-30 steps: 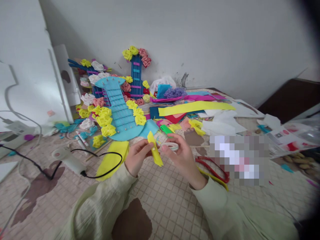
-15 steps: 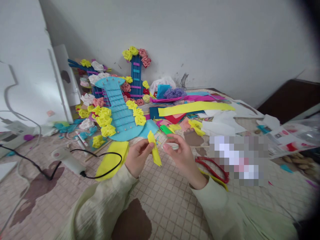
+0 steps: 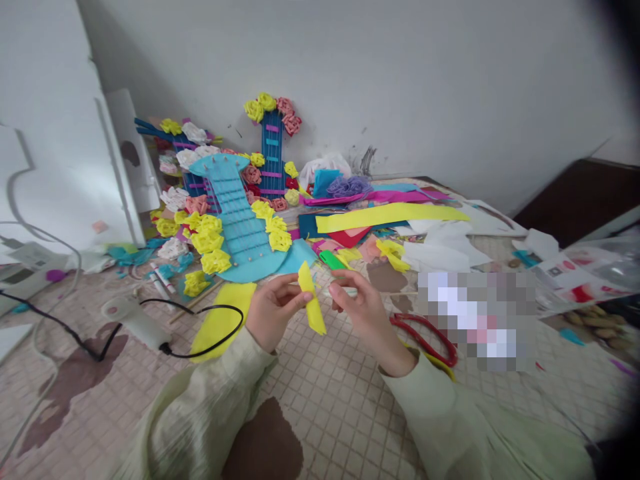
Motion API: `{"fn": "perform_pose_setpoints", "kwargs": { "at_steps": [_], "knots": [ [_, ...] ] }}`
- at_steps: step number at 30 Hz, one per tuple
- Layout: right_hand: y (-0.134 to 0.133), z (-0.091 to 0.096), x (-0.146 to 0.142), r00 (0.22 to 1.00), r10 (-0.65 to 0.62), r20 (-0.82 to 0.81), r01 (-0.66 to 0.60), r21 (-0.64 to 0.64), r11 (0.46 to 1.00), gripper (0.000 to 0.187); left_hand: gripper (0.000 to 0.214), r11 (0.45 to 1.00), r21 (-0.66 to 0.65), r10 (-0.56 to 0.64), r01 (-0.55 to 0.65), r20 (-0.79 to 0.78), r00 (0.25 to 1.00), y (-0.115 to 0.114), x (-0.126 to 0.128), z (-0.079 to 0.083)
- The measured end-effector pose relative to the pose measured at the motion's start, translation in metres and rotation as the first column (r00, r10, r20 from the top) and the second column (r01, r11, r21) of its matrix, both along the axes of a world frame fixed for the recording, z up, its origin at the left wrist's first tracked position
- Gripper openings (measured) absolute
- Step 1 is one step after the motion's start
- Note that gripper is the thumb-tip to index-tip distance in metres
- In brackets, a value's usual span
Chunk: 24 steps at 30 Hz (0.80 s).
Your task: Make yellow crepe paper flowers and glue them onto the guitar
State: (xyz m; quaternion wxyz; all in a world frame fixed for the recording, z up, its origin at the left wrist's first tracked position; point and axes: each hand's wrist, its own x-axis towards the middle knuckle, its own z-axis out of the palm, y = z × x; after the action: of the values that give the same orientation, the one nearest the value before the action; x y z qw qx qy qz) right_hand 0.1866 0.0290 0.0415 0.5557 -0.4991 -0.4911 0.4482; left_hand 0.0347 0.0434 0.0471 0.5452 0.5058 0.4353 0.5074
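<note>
My left hand [image 3: 274, 310] pinches a folded strip of yellow crepe paper [image 3: 313, 307] between thumb and fingers, and the strip stands slanted above the table. Just to its right, my right hand [image 3: 363, 313] has its fingers curled together around a small white object [image 3: 350, 292], mostly hidden by the fingers. A gap separates the two hands. Behind them lies a bright green marker-like item [image 3: 331, 259]. A light blue guitar-shaped board [image 3: 240, 233] with strings and yellow paper flowers [image 3: 207, 240] leans beyond my left hand.
A white glue gun [image 3: 133, 320] with a black cord lies left, beside a yellow paper sheet [image 3: 220, 320]. Red-handled scissors [image 3: 425, 339] rest right of my right hand. Dark blue flowered boards [image 3: 273, 153] stand at the wall. A long yellow strip [image 3: 395, 217] and paper scraps lie behind.
My right hand's fingers have curled in more, and the white object shows less between them. The yellow strip has turned slightly in my left hand.
</note>
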Motion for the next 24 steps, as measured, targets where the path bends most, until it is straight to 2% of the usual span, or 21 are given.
{"fn": "perform_pose_setpoints", "kwargs": {
  "at_steps": [5,12,17,24],
  "knots": [
    [0.0,0.003,0.0,0.999,0.003,-0.033,-0.004,-0.008,1.0,0.035,0.035,0.995,-0.049,-0.094,0.092,-0.031,0.995,-0.002,0.001,0.006],
    [0.003,0.005,0.004,0.989,0.004,-0.15,-0.009,-0.034,0.999,0.041,0.02,0.992,0.02,-0.126,0.128,-0.059,0.99,-0.002,0.0,0.009],
    [0.003,0.007,0.003,0.953,0.028,-0.302,-0.054,-0.077,0.996,0.044,0.019,0.985,0.018,-0.17,0.17,-0.022,0.985,-0.004,0.001,0.01],
    [-0.001,0.011,0.001,0.895,0.088,-0.437,-0.139,-0.087,0.986,0.041,0.014,0.981,0.061,-0.184,0.186,-0.036,0.982,-0.006,0.004,0.014]
  ]
}}
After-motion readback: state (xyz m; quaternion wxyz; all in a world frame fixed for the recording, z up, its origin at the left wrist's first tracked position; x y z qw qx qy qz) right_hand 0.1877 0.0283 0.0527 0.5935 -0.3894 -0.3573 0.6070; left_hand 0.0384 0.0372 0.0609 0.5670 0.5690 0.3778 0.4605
